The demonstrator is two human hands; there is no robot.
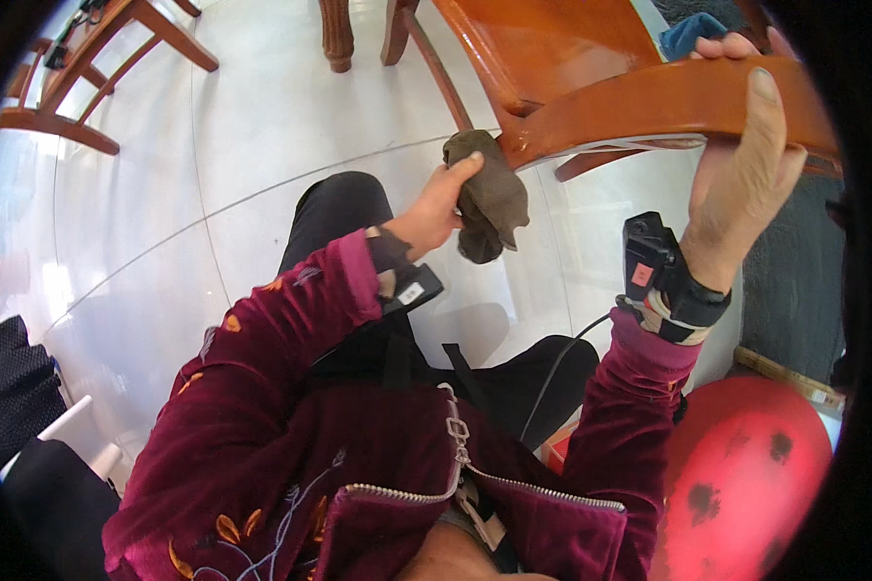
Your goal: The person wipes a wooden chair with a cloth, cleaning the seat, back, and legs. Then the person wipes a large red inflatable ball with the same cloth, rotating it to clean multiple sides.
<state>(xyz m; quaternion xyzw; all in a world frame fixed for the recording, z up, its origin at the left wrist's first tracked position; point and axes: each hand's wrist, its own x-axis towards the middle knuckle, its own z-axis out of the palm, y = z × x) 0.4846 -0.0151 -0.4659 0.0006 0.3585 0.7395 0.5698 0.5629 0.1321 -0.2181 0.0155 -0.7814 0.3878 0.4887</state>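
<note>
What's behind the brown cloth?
A chair bar runs down to the top edge of the cloth; pale floor shows beside it. Whether the bar continues behind is covered, so can't tell.

Floor (262,111) left of the wooden chair (601,108) leaves room to pass, save where a carved leg (336,37) stands.

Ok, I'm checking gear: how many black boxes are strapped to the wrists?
2: the left box by the left hand, which holds the cloth; the right box by the right hand, which grips the chair. Both wrists show, so none seem hidden.
</note>
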